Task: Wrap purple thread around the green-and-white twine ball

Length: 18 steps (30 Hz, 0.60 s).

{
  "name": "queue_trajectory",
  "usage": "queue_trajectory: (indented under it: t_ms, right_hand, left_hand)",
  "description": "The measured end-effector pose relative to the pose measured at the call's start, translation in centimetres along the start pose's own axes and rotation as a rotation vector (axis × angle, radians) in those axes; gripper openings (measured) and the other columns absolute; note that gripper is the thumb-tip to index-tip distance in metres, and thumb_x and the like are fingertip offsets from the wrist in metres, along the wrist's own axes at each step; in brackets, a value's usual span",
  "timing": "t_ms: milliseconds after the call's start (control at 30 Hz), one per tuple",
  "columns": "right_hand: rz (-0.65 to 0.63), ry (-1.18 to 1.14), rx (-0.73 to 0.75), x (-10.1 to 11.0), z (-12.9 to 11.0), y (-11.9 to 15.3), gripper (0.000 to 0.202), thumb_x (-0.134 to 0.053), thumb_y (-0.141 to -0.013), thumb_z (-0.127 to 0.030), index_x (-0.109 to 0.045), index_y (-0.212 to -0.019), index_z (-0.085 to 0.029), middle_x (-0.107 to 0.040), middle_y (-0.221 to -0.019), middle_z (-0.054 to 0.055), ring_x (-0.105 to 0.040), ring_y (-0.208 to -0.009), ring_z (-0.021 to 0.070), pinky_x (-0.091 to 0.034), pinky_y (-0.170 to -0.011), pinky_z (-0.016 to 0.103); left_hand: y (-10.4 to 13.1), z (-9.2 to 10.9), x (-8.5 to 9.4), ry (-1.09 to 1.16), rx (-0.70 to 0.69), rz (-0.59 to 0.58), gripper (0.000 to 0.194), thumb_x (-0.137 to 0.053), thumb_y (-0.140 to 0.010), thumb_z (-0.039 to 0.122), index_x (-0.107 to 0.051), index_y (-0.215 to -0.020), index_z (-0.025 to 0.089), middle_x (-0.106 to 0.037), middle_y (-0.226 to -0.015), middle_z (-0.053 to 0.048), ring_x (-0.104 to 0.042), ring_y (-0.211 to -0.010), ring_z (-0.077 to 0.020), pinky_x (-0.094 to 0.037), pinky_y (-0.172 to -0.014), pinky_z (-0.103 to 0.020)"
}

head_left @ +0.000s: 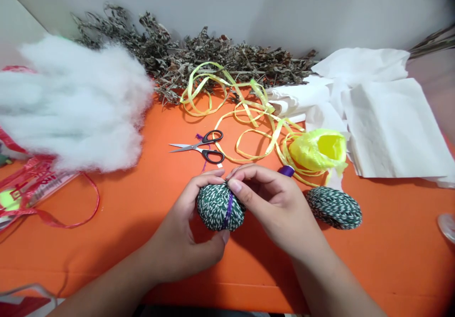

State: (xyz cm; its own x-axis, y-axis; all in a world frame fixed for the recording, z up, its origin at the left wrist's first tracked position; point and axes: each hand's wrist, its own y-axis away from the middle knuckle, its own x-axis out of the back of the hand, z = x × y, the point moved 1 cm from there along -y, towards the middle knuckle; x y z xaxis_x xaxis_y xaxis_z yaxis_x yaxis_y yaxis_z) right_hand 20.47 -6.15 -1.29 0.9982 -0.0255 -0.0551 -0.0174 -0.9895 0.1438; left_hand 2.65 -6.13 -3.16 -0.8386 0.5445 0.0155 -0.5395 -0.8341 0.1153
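A round ball of mottled dark green and white yarn (213,208) sits in my left hand (188,231), its thumb below and its fingers curled over the far side. A purple thread (228,211) runs as a band over the ball. With thumb and forefinger pinched at the top of the ball, my right hand (273,203) grips where the band ends; the fingertips hide the exact hold. Just behind the right hand lies a spool of purple thread (286,170), partly covered. Scissors (199,147) with black handles lie spread beyond the ball, beside a loose purple strand.
A second green and white yarn bundle (334,208) lies at right. Behind it are yellow ribbon (320,149), partly tangled, and white paper sheets (394,127). White stuffing (74,108) and red ribbon (71,222) are at left. Dried plants (199,61) line the wall behind the orange table (159,175).
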Motion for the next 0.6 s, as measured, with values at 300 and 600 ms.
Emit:
queue_trajectory:
  t_ms: [300, 600]
  right_hand:
    - [-0.02, -0.004, -0.014, 0.1, 0.01, 0.07, 0.008, -0.072, -0.09, -0.026, -0.071, -0.087, -0.019, -0.074, -0.092, 0.003, -0.068, -0.091, 0.0179, -0.054, -0.083, 0.029]
    - [-0.045, -0.085, -0.06, 0.07, 0.04, -0.04, 0.009, -0.074, -0.088, -0.027, -0.071, -0.087, -0.02, -0.074, -0.095, 0.004, -0.069, -0.097, 0.0193, -0.055, -0.087, 0.03]
  left_hand:
    - [0.13, -0.12, 0.04, -0.043, -0.025, 0.013, 0.064, -0.066, -0.08, 0.004, -0.044, -0.131, 0.035, -0.04, -0.153, -0.006, -0.039, -0.145, -0.0314, -0.034, -0.119, -0.048]
    - [0.0, -0.08, 0.02, -0.048, -0.048, 0.015, 0.065, -0.066, -0.08, 0.002, -0.043, -0.13, 0.036, -0.04, -0.152, -0.005, -0.038, -0.146, -0.0292, -0.035, -0.118, -0.044]
